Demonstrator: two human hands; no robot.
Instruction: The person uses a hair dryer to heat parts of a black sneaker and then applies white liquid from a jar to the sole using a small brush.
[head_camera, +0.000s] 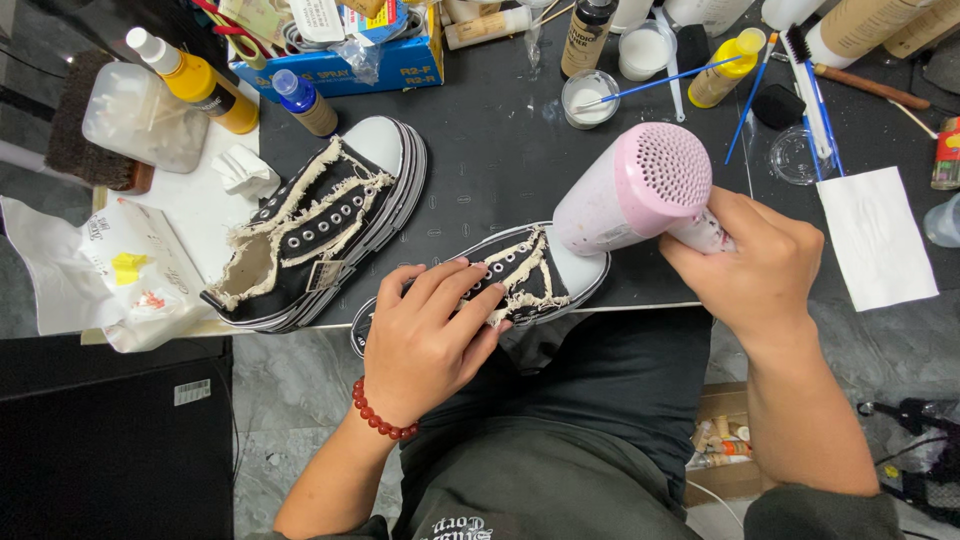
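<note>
Pink plastic catching the eye first: hair dryer (634, 190) being gripped by the right hand (755, 265), fingers wrapping tight around the handle, forearm angling up from the lower right corner, wrist bending inward. Pointing the dryer's nozzle end down and left, perforated rear grille facing up toward the camera, barrel hovering just above the white toe cap of the near sneaker (520, 275). Reaching in from the lower middle with the left hand (425, 340), red bead bracelet (380, 412) circling the wrist, palm down, fingers spread a little and pressing flat on the black canvas and frayed cream edging of that near sneaker, covering its heel half. Pinning the shoe at the front edge of the dark work mat (500, 150), right over the lap, heel end overhanging the mat. Keeping the two hands apart, one on each end of the same shoe. Lying just to the left, apart from both hands, the second sneaker (320, 230), same black upper, same ragged trim, no laces, toe pointing up and right. Crowding the back of the mat: yellow squeeze bottles (195, 80), a blue box (345, 60), a small white cup (590, 98) with a blue-handled brush resting in it, and a white cloth (875, 235) at the right.
</note>
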